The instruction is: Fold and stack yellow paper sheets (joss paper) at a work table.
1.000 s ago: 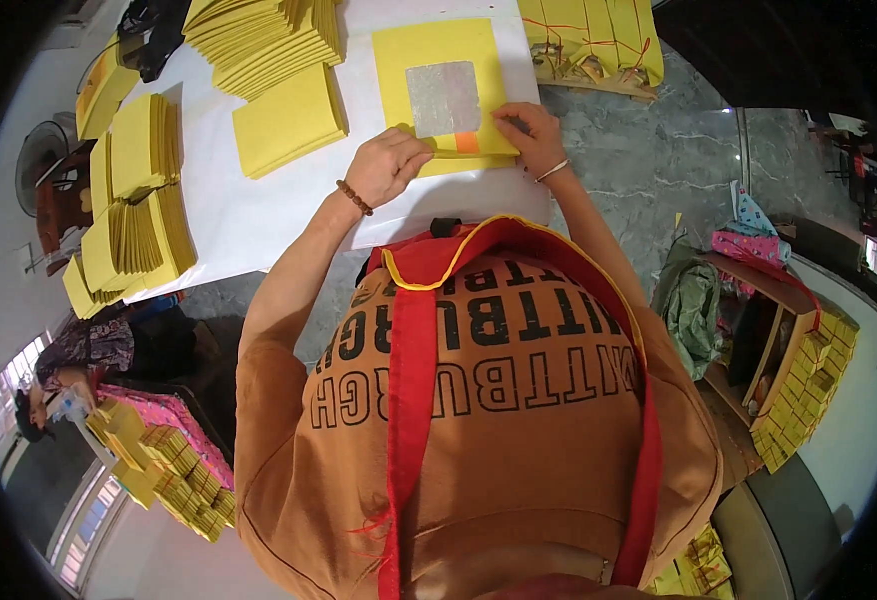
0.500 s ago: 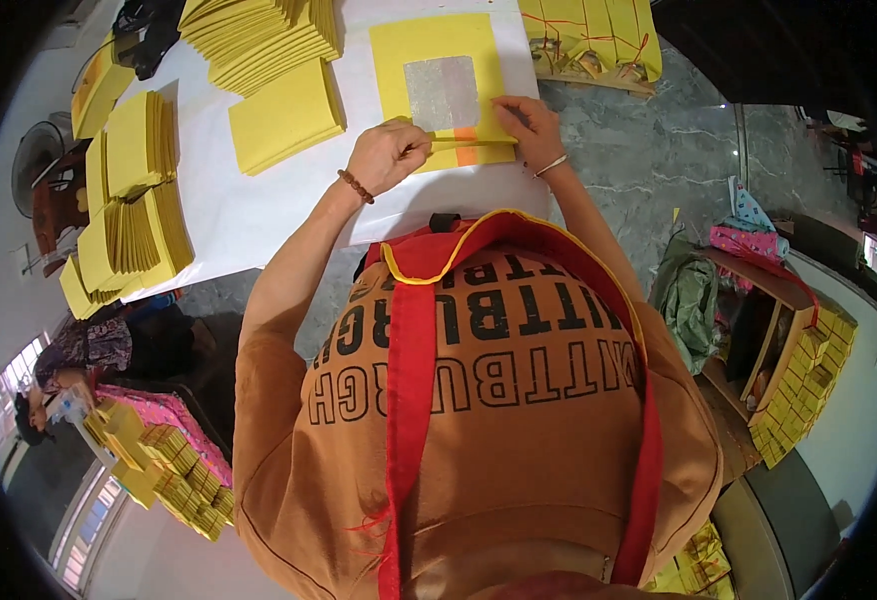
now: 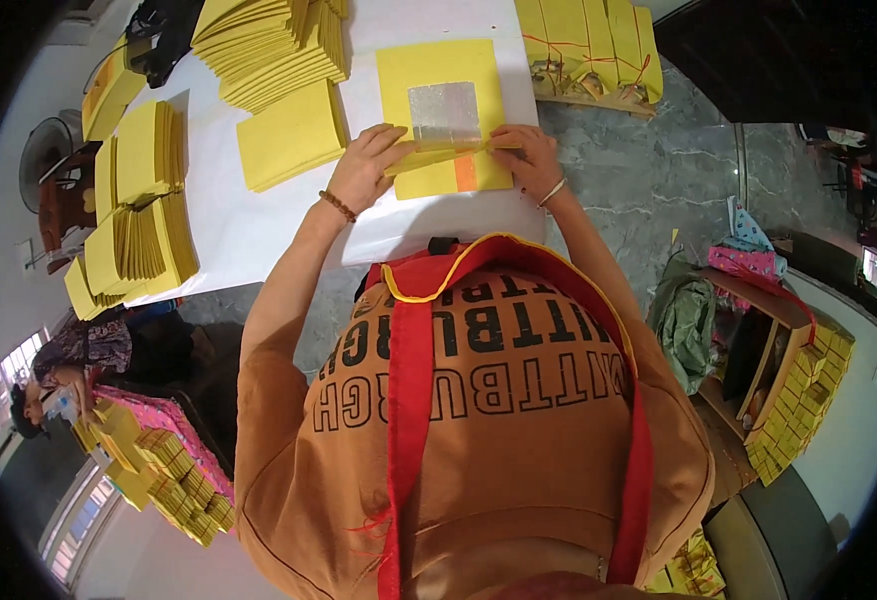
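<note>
A stack or sheet of yellow paper (image 3: 394, 75) lies flat on the white table in front of me. It bears a silver square (image 3: 444, 112) and an orange patch (image 3: 467, 175). Across it runs a raised, narrow yellow paper fold (image 3: 439, 157), its two ends between my hands. My left hand (image 3: 367, 165), with a beaded bracelet at the wrist, is closed on the left end. With bent fingers my right hand (image 3: 527, 158) pinches the right end. Whether the fold belongs to the top sheet or is a separate piece, I cannot tell.
Left of the sheet lies a thick yellow paper pile (image 3: 289, 135), with fanned stacks (image 3: 269, 45) behind it. More yellow bundles (image 3: 144, 150) line the table's left edge. Tied yellow packs (image 3: 594, 45) sit beyond the right edge. A person (image 3: 69, 360) is at the lower left.
The view has shifted, so the table sits lower in it. Both hands have moved the fold away from the sheet's near edge, onto the silver square's lower part.
</note>
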Demonstrator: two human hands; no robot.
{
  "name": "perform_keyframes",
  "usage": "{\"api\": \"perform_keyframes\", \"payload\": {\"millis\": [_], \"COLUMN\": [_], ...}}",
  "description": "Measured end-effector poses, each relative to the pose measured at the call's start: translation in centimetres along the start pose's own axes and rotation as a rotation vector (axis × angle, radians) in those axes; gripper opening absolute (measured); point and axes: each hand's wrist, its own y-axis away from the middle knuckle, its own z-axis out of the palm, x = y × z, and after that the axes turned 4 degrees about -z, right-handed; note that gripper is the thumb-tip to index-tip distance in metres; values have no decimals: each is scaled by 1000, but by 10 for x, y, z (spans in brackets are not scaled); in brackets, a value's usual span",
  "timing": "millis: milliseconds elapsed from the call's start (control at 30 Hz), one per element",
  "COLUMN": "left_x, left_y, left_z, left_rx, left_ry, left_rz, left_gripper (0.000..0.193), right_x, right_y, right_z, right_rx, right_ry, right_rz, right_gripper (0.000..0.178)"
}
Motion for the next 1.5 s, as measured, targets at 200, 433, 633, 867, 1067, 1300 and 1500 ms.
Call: {"api": "perform_keyframes", "payload": {"millis": [200,433,633,867,1067,1300,1500], "left_x": [20,31,22,15,-3,9,48], "left_y": [15,24,-5,-24,-29,-28,-43], "left_z": [-7,2,20,20,32,16,-12], "left_rx": [92,38,225,123,91,136,143], "left_ry": [-70,206,282,290,286,394,-205], "left_rz": [70,-194,-583,-780,-870,-844,-399], "left_gripper": [42,19,31,32,34,32,35], "right_x": [-23,-19,-22,-37,-31,-28,-25], "right_y": [1,8,-8,-26,-30,-30,-30], "right_z": [-17,-15,2,4,13,14,16], "right_rx": [45,-235,-43,119,152,145,142], "right_ry": [269,-24,-536,-213,-98,-23,-28], "right_rz": [-280,-241,437,537,406,428,433], "right_gripper": [22,28,33,50,47,48,47]}}
